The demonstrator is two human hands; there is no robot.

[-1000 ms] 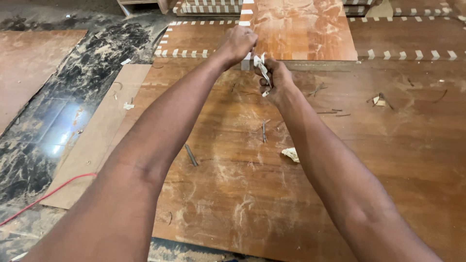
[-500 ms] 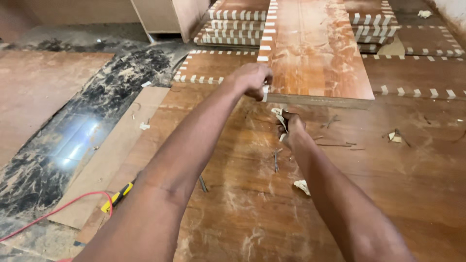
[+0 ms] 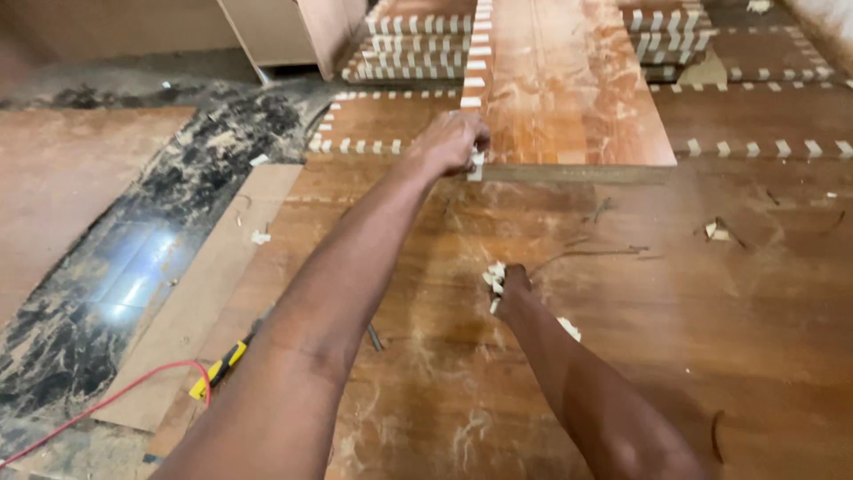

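**A:** ok head cam, what am I looking at here? Where are the hands?

**B:** From my end: left hand (image 3: pixel 451 142) is stretched way out, closed down on the near left corner of the reddish laminated board (image 3: pixel 569 89), fingers pinched on a little white tape piece (image 3: pixel 477 165) at that corner edge. Right hand (image 3: pixel 514 289) is pulled in closer, fist closed around a small wad of crumpled white tape scraps (image 3: pixel 493 278), hovering just above or on the big brown plywood sheet (image 3: pixel 622 338). Can't tell if it's actually touching the sheet.

**A:** And the board itself?

**B:** Lying flat on top of the plywood sheet at the far end, with white tape tabs running down its left edge. More taped boards (image 3: pixel 418 53) are stacked to the left behind it, same white tabs along the edges.

**A:** Anything else around?

**B:** Another white scrap (image 3: pixel 569 328) lies on the sheet right beside my right forearm. Wood slivers (image 3: pixel 613 253) are scattered mid-sheet, plus a small chip (image 3: pixel 715 231) off to the right. Down left, a yellow-and-black tool handle (image 3: pixel 216 369) near a red cable (image 3: pixel 98 404), next to the dusty black marble floor (image 3: pixel 107 267).
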